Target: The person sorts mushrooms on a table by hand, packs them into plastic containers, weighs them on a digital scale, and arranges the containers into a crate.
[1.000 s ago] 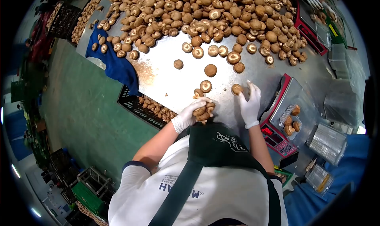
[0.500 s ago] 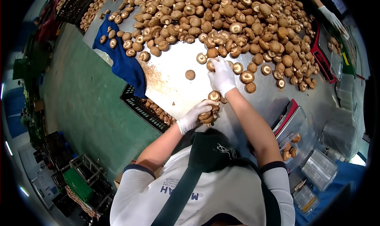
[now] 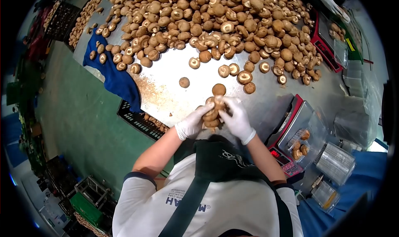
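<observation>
Where a dark green apron [image 3: 212,164] strap crosses the white shirt [image 3: 237,199], blue capitals show upside down, M and AH legible; the white mark on the apron cannot be read. Just past it, at the near edge of the surface [image 3: 162,91], the left hand [image 3: 193,122] and the right hand [image 3: 239,120], both white-gloved, have their fingers clamped on a cluster of mushrooms [image 3: 210,116]. To the right sits a red scale [image 3: 309,112] — its red digits too blurred to read — bearing mushrooms in a clear tray, with stacked clear trays [image 3: 336,163] beside it. Brown specks dirty the metal by the left edge, where a blue cloth [image 3: 120,85] hangs beside a black crate [image 3: 126,112]. A mushroom pile [image 3: 199,17] covers the far side; near the far right corner, a co-worker's gloved hand [image 3: 332,6] is near a second scale [image 3: 322,46]. Green floor [image 3: 83,100] lies beyond the left edge.
</observation>
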`<move>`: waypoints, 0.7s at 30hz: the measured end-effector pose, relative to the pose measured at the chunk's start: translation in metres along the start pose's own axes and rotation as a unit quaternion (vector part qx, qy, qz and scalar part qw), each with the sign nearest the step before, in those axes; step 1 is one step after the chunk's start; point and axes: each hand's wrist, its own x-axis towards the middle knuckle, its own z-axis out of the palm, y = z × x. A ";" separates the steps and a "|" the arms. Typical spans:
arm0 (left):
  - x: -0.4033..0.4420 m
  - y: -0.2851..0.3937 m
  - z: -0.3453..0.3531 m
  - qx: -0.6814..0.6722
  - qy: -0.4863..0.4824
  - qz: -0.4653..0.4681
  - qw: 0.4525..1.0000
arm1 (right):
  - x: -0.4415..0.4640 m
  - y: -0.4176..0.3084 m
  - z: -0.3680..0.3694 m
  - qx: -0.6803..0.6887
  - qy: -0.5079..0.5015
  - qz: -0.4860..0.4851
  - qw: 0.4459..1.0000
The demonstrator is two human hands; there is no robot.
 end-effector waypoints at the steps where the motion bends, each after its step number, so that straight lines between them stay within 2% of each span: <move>1: 0.004 -0.010 -0.009 0.000 -0.034 -0.022 0.999 | -0.013 -0.004 0.004 0.046 0.012 0.015 0.999; 2: 0.010 -0.034 -0.028 -0.090 -0.086 -0.038 0.992 | -0.022 -0.003 0.004 0.032 -0.008 0.029 0.999; 3: 0.002 -0.036 -0.010 -0.089 -0.014 -0.041 0.995 | -0.028 -0.006 -0.001 0.062 -0.029 0.053 0.996; 5: -0.007 -0.045 0.002 -0.098 0.045 -0.049 0.993 | -0.031 -0.009 -0.013 0.159 -0.071 0.111 0.978; 6: -0.006 -0.054 -0.006 -0.085 0.025 -0.055 0.995 | -0.028 -0.005 -0.020 0.224 -0.095 0.144 0.959; 7: -0.005 -0.061 -0.014 -0.072 0.006 -0.060 0.996 | -0.025 0.012 -0.020 0.203 -0.072 0.159 0.963; 8: -0.005 -0.066 -0.022 -0.060 -0.013 -0.065 0.996 | -0.018 0.030 -0.019 0.089 0.000 0.138 0.986; 9: -0.005 -0.066 -0.025 -0.051 -0.016 -0.072 0.996 | -0.002 0.035 -0.026 0.048 0.065 0.123 0.989; 10: -0.007 -0.066 -0.023 -0.047 -0.010 -0.057 0.997 | 0.018 0.037 -0.030 -0.091 0.155 0.059 0.982; 11: -0.009 -0.064 -0.020 -0.044 -0.003 -0.042 0.998 | 0.029 0.056 -0.028 -0.171 0.191 0.045 0.966; 14: -0.009 -0.057 -0.024 -0.011 0.048 -0.003 0.999 | 0.062 0.074 -0.022 -0.298 0.062 0.130 0.944; 16: -0.014 -0.054 -0.024 0.006 0.077 -0.005 0.997 | 0.087 0.056 -0.017 -0.314 0.081 0.051 0.945; 18: -0.020 -0.043 -0.021 0.020 0.087 -0.034 0.995 | 0.101 0.065 0.000 -0.282 0.062 -0.084 0.954; 20: -0.020 -0.045 -0.028 -0.020 0.067 -0.054 0.996 | 0.106 0.092 0.015 -0.324 -0.030 -0.046 0.944; 21: -0.018 -0.046 -0.033 -0.036 0.050 -0.061 0.996 | 0.106 0.090 0.012 -0.288 -0.004 -0.044 0.957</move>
